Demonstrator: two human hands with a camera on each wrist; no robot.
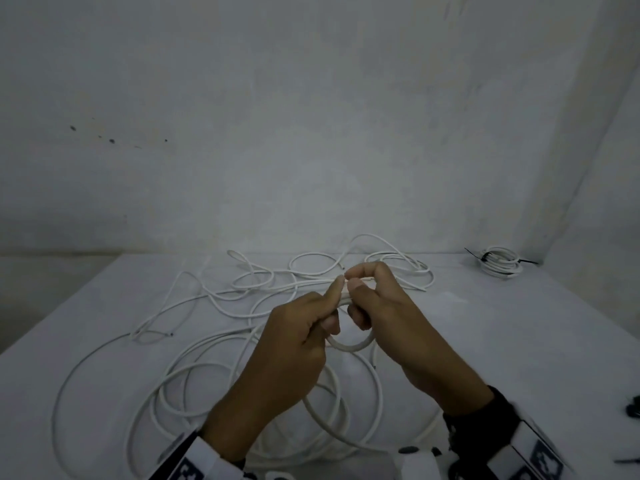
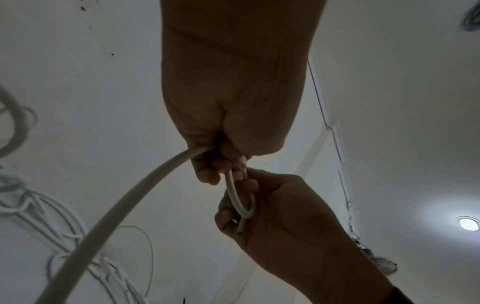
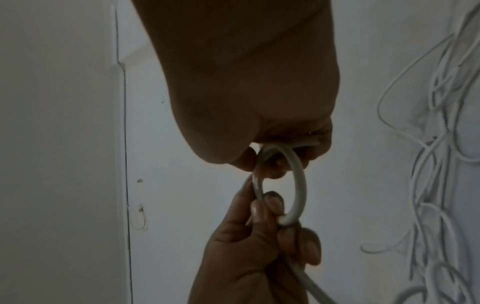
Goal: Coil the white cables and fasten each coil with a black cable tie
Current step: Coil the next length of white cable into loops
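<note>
Above the middle of the white bench (image 1: 519, 323), both hands raised and close together, sharing one small loop (image 1: 353, 342) of thick white cable (image 1: 332, 420). Left hand (image 1: 294, 341) curled round the cable on the loop's left side, index finger stretched forward along the top strand, its tip meeting the right thumb. Right hand (image 1: 384, 306) pinching the loop's top between thumb and bent index finger, remaining fingers hooked through the ring from the right. From the left wrist view: left hand (image 2: 233, 127) gripping the cable (image 2: 116, 209) where it enters the fist, a short curved piece running on into the right hand (image 2: 280, 216), cut cable end (image 2: 240, 227) lying against that palm. From the right wrist view: loop (image 3: 298, 185) hanging between the right hand (image 3: 246, 102) above and the left hand (image 3: 254, 246) below, fingers (image 3: 272, 202) of the left wrapped over the strand.

Rest of the same thick cable trailing down to wide loose rings on the bench, under and in front of the wrists. Thinner loose cables (image 1: 277, 282) sprawled in a tangle beyond the hands, toward the wall. Well apart, at the far right corner of the bench, one finished coil (image 1: 500, 263) bound with a black cable tie (image 1: 485, 258). More black ties (image 1: 632, 407) at the right edge, only partly in view.
</note>
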